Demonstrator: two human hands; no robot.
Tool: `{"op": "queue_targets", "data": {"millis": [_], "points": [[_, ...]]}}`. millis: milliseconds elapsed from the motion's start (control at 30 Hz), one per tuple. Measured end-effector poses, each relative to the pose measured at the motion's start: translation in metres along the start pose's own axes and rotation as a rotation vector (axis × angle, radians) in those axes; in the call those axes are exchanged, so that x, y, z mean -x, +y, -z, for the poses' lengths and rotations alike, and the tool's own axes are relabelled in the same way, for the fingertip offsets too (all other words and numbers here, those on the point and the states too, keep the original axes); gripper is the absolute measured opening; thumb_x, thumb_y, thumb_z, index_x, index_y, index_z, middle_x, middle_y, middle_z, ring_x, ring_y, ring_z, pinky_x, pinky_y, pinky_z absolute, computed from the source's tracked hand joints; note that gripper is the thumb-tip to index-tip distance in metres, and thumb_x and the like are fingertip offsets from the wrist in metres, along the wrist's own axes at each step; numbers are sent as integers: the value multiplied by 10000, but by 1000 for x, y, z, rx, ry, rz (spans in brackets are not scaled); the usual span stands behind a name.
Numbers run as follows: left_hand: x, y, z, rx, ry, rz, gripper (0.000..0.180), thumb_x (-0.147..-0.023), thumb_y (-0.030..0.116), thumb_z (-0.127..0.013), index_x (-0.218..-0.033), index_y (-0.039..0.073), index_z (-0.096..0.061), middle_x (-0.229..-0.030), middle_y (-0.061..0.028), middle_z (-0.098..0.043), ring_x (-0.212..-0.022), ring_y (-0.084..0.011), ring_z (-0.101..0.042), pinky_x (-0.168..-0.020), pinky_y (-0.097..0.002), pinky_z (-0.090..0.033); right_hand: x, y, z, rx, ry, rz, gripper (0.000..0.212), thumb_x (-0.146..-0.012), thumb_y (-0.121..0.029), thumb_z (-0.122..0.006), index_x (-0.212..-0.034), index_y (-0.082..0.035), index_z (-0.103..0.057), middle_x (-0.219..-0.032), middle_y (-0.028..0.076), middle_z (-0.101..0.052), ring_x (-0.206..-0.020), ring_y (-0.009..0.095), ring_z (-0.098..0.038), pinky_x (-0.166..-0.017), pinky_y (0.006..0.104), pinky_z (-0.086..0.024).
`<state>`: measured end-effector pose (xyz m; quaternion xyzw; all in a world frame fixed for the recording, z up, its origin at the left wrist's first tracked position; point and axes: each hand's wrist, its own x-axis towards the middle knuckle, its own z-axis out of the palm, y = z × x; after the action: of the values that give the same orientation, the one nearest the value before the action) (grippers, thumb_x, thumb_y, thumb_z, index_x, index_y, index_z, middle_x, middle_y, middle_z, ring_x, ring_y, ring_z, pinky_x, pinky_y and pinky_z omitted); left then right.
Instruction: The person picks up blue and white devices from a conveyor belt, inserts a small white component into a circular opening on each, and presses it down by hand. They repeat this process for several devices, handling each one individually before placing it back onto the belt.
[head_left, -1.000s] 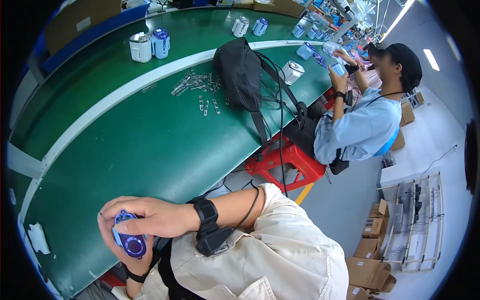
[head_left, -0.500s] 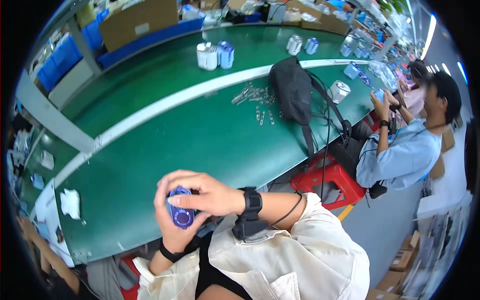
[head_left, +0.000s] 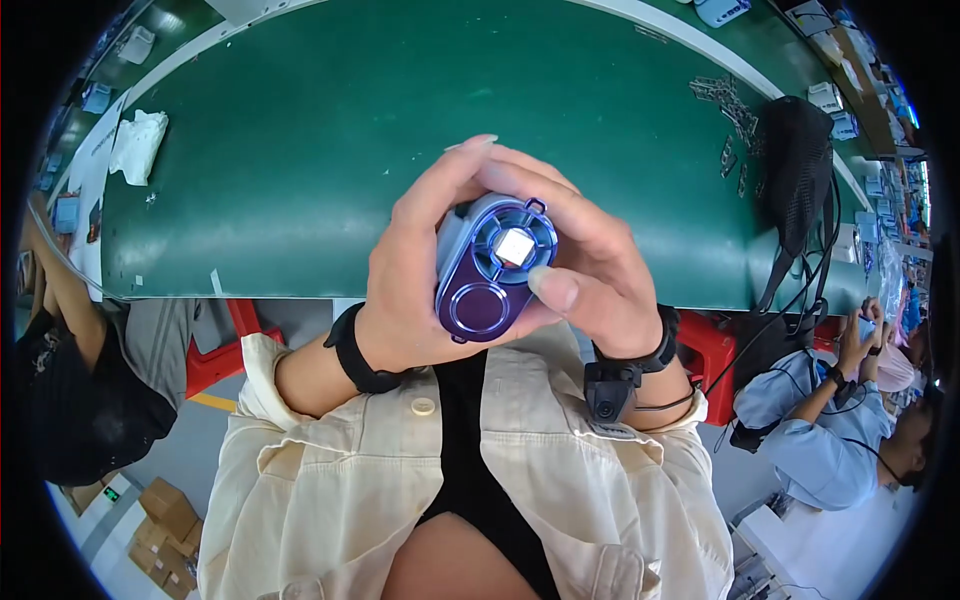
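The green table [head_left: 330, 130] lies open ahead, bounded by white cloth [head_left: 137, 143] and black bag [head_left: 795, 165].

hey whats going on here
A person holds a small purple oval device up in front of their chest with both bare hands. The left hand cups its side; the right hand wraps the other, thumb against its edge. A green worktable lies beyond, and a co-worker sits to the right.

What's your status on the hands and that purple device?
Both hands, left and right, clasped on purple device. Held above green bench edge. Nothing blocking.
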<state>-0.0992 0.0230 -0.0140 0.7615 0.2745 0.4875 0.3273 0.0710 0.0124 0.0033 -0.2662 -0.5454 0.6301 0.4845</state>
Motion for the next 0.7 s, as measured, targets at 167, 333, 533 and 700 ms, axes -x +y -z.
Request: {"op": "queue_targets", "data": {"millis": [167, 333, 533, 700], "points": [[8, -7, -2, -18, 3, -34, 1013, -655, 150, -882, -1421, -23, -243, -1211, -208, -538, -1066, -253, -595, -883, -341, -500, -1, 7, -3, -56, -11, 64, 457, -873, -63, -601, -1317, 18, -528, -1390, 163, -452, -1234, 243, -493, -1024, 362, -410], [7, -8, -4, -92, 50, -53, 995, -660, 144, -879, -1418, -31, -258, -1198, -199, -548, -1040, -245, -607, -866, -332, -506, -5, 6, -8, 26, 73, 58, 368, -885, -90, -600, -1235, 21, -578, -1309, 168, -528, -1141, 241, -553, -971, 356, -443], [4, -1, -4, -113, 87, 25, 957, -653, 149, -878, -1398, -40, -308, -1204, -205, -550, -1031, -270, -614, -862, -342, -509, -6, 0, -9, 232, 52, 93, 387, -939, -233, -546, -1202, 48, -584, -1344, 225, -493, -1231, 317, -502, -1040, 397, -376], [15, 1, 4, -93, 87, 67, 991, -625, 187, -886, -1398, -61, -316, -1265, -243, -508, -1104, -351, -578, -933, -411, -478, -17, -12, 1, 407, -62, 96, 393, -934, -230, -557, -1229, 29, -569, -1341, 197, -499, -1220, 300, -507, -1046, 393, -368]]}}
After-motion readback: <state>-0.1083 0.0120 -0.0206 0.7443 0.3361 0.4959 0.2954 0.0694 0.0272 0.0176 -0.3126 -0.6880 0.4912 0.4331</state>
